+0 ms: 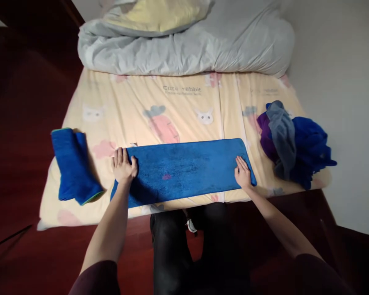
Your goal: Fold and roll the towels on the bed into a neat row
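Note:
A long blue towel (184, 170) lies spread flat near the front edge of the bed, with a small pinkish stain or mark left of its middle. My left hand (123, 166) presses flat on its left end, fingers stretched out and thumb apart. At the towel's right end my right hand (242, 172) also lies flat, its fingers straight and close together. Neither hand grips the cloth.
Folded blue towels with green edging (74, 168) lie on the left. On the right sits a crumpled pile of blue (310, 147), grey (281, 135) and purple cloths. A grey quilt (187, 53) and a yellow pillow (160, 15) cover the bed's far end. A wall (341, 82) stands right.

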Demonstrator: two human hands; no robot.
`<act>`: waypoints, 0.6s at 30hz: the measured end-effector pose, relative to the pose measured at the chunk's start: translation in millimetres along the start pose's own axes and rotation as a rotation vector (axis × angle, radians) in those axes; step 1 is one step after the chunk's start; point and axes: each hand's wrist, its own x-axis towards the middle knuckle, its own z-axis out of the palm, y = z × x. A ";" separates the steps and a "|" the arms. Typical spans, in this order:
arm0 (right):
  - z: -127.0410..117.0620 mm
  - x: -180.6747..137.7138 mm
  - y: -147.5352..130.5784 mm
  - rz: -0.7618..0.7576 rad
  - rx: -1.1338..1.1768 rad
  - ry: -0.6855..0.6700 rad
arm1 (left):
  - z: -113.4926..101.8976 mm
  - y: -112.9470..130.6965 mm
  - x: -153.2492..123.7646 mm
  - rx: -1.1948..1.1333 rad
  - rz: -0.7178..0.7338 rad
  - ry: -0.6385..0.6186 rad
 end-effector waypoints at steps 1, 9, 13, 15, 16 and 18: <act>0.9 4.9 -11.5 0.021 -0.025 -0.010 | -1.1 1.3 -0.8 -0.006 -0.003 0.004; 80.7 47.7 -195.7 -0.338 -0.024 -0.240 | -2.2 3.6 -3.3 -0.041 0.025 0.047; 96.6 61.8 -195.6 -0.386 -0.030 -0.334 | -1.5 2.1 -2.1 -0.060 0.064 0.067; 80.3 69.5 -148.8 -0.290 -0.066 -0.318 | -0.4 0.5 -1.8 -0.066 0.087 0.092; 67.8 73.6 -118.3 -0.202 -0.101 -0.284 | 0.2 -0.3 -1.7 -0.069 0.099 0.103; 39.6 81.6 -54.7 -0.033 -0.178 -0.214 | 1.2 -1.3 -1.7 -0.069 0.115 0.115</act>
